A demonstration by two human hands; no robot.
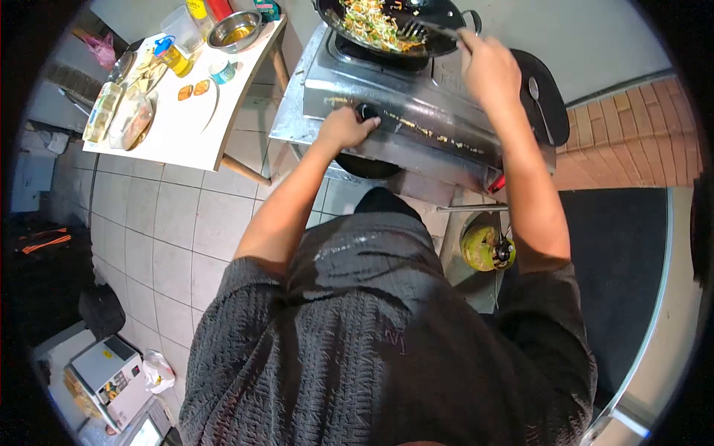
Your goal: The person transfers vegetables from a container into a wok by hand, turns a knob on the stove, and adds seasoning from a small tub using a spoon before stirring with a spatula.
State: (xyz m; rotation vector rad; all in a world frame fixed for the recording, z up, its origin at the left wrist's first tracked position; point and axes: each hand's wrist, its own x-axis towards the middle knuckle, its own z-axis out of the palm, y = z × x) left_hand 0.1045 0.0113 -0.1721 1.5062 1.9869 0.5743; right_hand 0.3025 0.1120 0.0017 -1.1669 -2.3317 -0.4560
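My left hand (347,128) is at the front of the gas stove (401,97), its fingers around the black control knob (366,111). My right hand (491,67) grips the handle of a slotted spatula (439,30), whose head rests among the food. Shredded vegetables (372,26), orange, white and green, fill the left and middle of the black wok (446,15). The wok sits on the burner, cut off by the top of the view. Bits of food lie along the stove's front panel.
Left stands a wooden table (178,141) with a metal bowl (235,31), an oil bottle (172,57), a paper cup (221,71) and a plate (204,111). On the right, a spoon (541,108) lies on a black tray (526,67). A gas cylinder (480,249) stands below.
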